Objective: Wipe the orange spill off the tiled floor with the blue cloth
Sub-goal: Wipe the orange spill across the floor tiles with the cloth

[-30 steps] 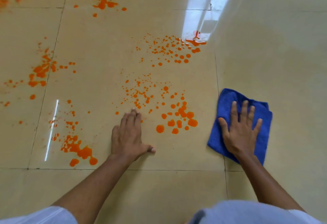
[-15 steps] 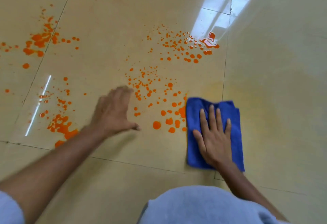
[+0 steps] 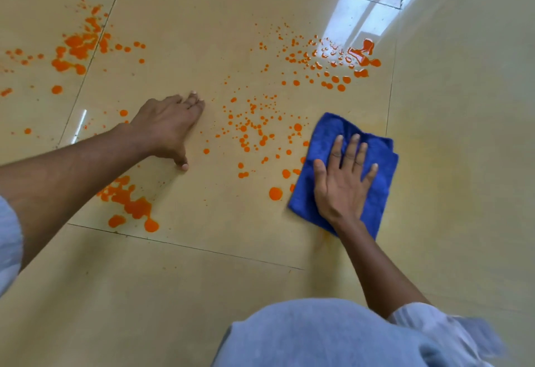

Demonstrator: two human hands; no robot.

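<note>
The wiping is at an early stage, judging from how much orange liquid lies on the glossy beige tiled floor (image 3: 463,163). The folded blue microfibre cloth (image 3: 379,161) lies flat on the floor at the right edge of the central tile, just left of the grout line. The right hand (image 3: 341,181) presses down on it, palm flat and fingers spread, not clenched around the fabric. The cloth's left edge touches the nearest drops of the orange spill (image 3: 254,132).

A faint yellowish smear on the floor around and to the right of the cloth suggests that patch has been gone over, though it looks streaked rather than fully clean.

What is left is most of the job:
1. the scatter of small and medium drops between the 2 hands;
2. a denser spray with a larger puddle (image 3: 362,55) farther away, near the window glare;
3. a thick cluster of blots (image 3: 130,207) close to the near grout line, partly hidden by the left forearm;
4. another heavy splash (image 3: 78,48) on the far left, across a grout line.

The left hand (image 3: 170,129) rests open on the bare tile, fingers together, holding nothing, apparently bracing the body.

No containers are in view.
</note>
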